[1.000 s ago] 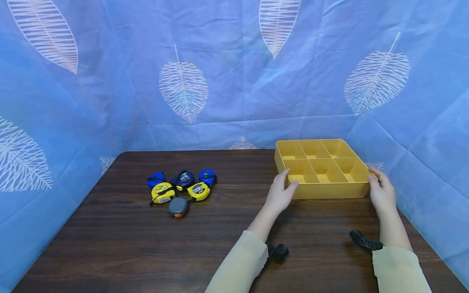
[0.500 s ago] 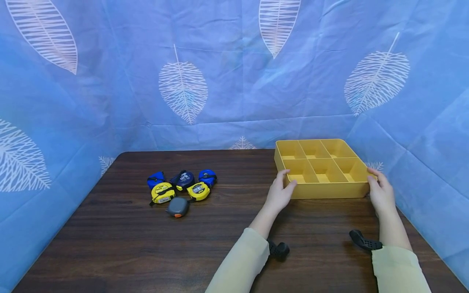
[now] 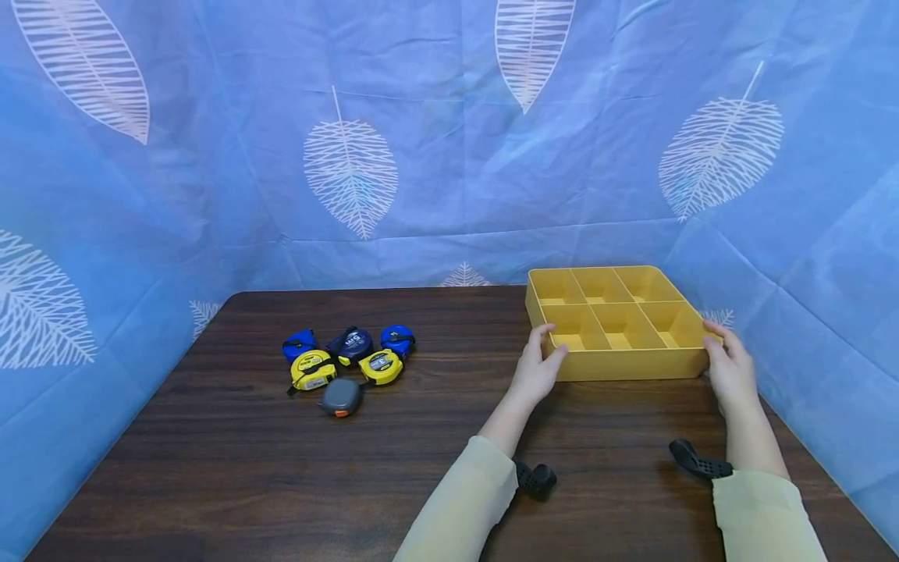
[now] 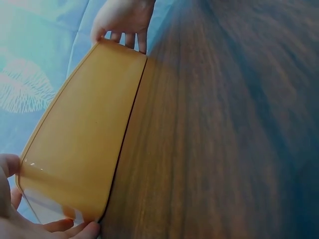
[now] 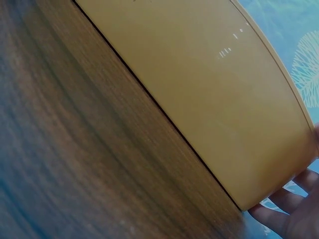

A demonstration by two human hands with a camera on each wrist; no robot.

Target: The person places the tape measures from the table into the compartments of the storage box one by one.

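Note:
A yellow divided storage box [image 3: 632, 365] sits at the back right of the table, its front wall facing me. My left hand [image 3: 534, 373] holds its near left corner, thumb by the front edge and fingers along the side. At the near right corner my right hand [image 3: 733, 373] grips the side with its thumb near the rim. In the left wrist view both hands show at opposite ends of the box's front wall [image 4: 84, 114]. The right wrist view has the right fingers [image 5: 281, 199] against the end of the box; part of that hand is cut off.
On the left half of the dark wooden table [image 3: 246, 468] lie several tape measures: a grey one [image 3: 341, 397], yellow ones [image 3: 311, 370] and blue ones [image 3: 398, 341]. A blue leaf-patterned cloth [image 3: 435, 172] hangs behind and at both sides of the table.
The left hand has shifted very slightly against the box's corner. Box, right hand and tape measures have stayed essentially in place.

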